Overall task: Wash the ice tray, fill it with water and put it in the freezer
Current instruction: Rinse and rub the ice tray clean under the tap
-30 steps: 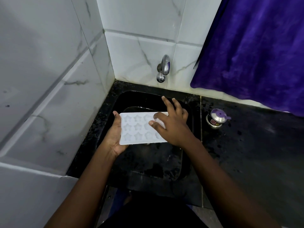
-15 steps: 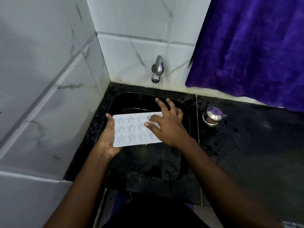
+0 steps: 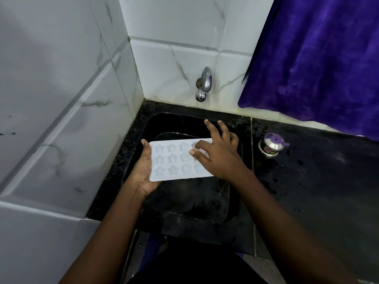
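Ice tray (image 3: pixel 174 161) unmoved, right hand (image 3: pixel 219 158) still atop

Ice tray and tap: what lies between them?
Head view: below the tap, only the black sink's far wall; the right hand's fingers reach past the ice tray's far edge.

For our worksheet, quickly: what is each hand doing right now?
Left hand: holds the ice tray by its left end.
Right hand: open, resting spread on the tray.
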Available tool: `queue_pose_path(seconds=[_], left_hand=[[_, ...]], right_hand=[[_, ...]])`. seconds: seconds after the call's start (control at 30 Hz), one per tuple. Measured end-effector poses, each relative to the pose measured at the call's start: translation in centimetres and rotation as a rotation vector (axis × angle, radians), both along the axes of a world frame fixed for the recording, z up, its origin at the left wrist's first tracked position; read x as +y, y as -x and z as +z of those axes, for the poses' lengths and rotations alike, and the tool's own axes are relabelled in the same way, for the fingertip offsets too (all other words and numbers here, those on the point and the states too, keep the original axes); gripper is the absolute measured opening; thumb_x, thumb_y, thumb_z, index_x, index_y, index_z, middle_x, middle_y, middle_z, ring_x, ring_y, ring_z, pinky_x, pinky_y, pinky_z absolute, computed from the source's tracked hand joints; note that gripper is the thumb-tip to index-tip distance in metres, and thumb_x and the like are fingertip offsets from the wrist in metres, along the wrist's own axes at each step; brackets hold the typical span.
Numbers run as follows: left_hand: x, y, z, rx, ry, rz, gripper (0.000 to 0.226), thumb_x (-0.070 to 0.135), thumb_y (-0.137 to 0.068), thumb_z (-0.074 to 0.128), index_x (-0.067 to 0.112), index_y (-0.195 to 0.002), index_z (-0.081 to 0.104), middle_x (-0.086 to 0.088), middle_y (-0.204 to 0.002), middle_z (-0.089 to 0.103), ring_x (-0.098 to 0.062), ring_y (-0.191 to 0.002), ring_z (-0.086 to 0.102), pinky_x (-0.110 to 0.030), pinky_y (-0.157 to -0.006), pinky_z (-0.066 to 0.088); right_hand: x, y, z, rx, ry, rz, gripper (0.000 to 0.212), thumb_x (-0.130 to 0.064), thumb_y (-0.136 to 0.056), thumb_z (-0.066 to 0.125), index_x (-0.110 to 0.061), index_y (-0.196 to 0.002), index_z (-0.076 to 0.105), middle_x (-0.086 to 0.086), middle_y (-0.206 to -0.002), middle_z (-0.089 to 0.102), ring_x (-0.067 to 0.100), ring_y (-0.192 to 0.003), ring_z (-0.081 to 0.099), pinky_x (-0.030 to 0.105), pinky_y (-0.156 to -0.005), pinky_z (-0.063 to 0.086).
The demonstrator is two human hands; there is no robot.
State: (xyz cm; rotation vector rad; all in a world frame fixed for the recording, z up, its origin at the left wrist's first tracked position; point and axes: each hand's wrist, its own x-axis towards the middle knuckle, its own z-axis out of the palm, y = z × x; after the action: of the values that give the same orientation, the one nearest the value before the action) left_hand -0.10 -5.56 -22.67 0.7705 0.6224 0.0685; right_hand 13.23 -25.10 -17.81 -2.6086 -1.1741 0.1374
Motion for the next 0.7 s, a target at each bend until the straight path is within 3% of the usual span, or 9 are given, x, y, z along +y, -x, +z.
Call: queue_pose_path(seconds=[0.13,0.33,0.5,0.63,0.7], left_hand=[[-0.1,0.1,0.1,-0.005,0.008,-0.005,0.104,0.089,-0.093,0.023,0.010,-0.153,0.055,-0.022,-0.150,0.061,-0.040,-0.139,0.059,-0.059,-0.117,0.043],[0.0,0.5,-0.4,0.002,-0.006,-0.006,0.103,0.088,-0.094,0.023,0.010,-0.150,0.058,-0.021,-0.146,0.065,-0.038,-0.134,0.064,-0.056,-0.109,0.049],[0.0,0.7,-0.5,0.022,-0.014,-0.007,0.104,0.090,-0.092,0.023,0.012,-0.150,0.058,-0.020,-0.147,0.065,-0.039,-0.135,0.063,-0.057,-0.111,0.048],[-0.1,1.0,-0.6,0.012,0.001,-0.010,0.101,0.088,-0.094,0.023,0.011,-0.147,0.061,-0.020,-0.144,0.066,-0.038,-0.132,0.066,-0.052,-0.098,0.060],[-0.1,1.2,-0.8,0.016,-0.002,0.004,0.101,0.087,-0.095,0.022,0.010,-0.149,0.059,-0.021,-0.145,0.065,-0.038,-0.134,0.064,-0.055,-0.104,0.056]], right_hand=[[0.4,0.4,-0.1,0.028,0.012,0.028,0.054,-0.074,-0.101,0.038,-0.039,-0.127,0.070,-0.001,-0.177,0.003,0.029,-0.160,-0.011,0.058,-0.121,0.005],[0.2,0.4,0.2,0.027,-0.006,0.009,0.049,-0.071,-0.102,0.036,-0.042,-0.113,0.074,-0.002,-0.176,0.008,0.027,-0.160,-0.007,0.057,-0.122,0.003],[0.6,0.6,-0.1,0.040,0.021,0.055,0.053,-0.074,-0.100,0.040,-0.037,-0.119,0.073,-0.002,-0.176,0.008,0.029,-0.161,-0.007,0.057,-0.121,0.005],[0.2,0.6,-0.3,0.029,0.007,0.034,0.050,-0.073,-0.100,0.037,-0.042,-0.117,0.073,-0.003,-0.176,0.008,0.030,-0.161,-0.009,0.057,-0.122,0.004],[0.3,0.8,-0.4,0.031,0.000,0.019,0.049,-0.073,-0.101,0.037,-0.043,-0.121,0.071,-0.003,-0.176,0.007,0.030,-0.161,-0.008,0.057,-0.122,0.004]])
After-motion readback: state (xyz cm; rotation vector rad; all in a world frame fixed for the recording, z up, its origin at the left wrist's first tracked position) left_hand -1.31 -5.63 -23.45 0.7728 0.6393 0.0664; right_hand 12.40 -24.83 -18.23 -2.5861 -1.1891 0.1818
